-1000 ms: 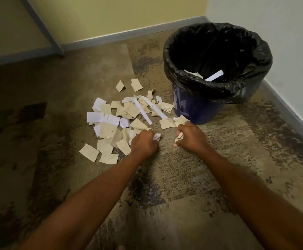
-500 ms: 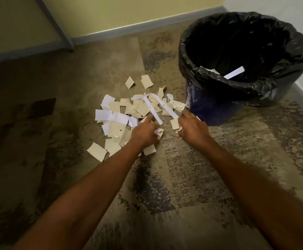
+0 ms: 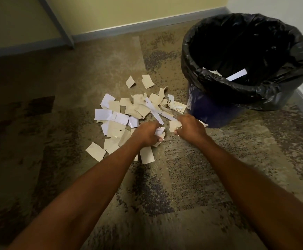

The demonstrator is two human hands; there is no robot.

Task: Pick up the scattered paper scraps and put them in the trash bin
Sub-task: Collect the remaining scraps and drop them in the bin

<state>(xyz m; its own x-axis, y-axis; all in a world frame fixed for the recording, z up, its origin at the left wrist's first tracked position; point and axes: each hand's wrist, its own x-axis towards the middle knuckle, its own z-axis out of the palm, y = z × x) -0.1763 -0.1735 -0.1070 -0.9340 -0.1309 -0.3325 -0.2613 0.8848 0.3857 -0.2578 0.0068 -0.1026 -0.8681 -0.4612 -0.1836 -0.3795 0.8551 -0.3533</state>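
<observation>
While flat, strip (image 3: 153,110) far-left to near-right.

Left hand (image 3: 145,132) covers part of paper scraps (image 3: 114,112); trash bin (image 3: 210,112) interior too dark; forearms (image 3: 85,195) cut by bottom edge.

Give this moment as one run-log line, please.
left hand: grips scraps | right hand: grips scraps | pile: on carpet | trash bin: some paper inside
</observation>
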